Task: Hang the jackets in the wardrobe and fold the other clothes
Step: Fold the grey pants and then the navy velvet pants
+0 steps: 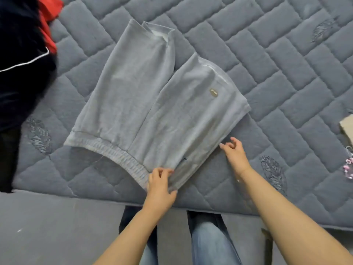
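Note:
Grey sweatpants (145, 96) lie folded on the quilted grey mattress (267, 73), legs doubled back, with the elastic waistband toward me and a small oval label on the right layer. My left hand (161, 185) pinches the near corner of the fold beside the waistband. Just off the right edge of the pants, my right hand (234, 152) hovers with fingers loosely curled, holding nothing. A dark navy garment with white piping (23, 60) and a red garment (48, 18) are heaped at the upper left.
The mattress edge runs across the frame close to my legs in blue jeans (208, 243). A beige object (347, 127) and a small pink item (348, 169) lie at the right edge of the mattress.

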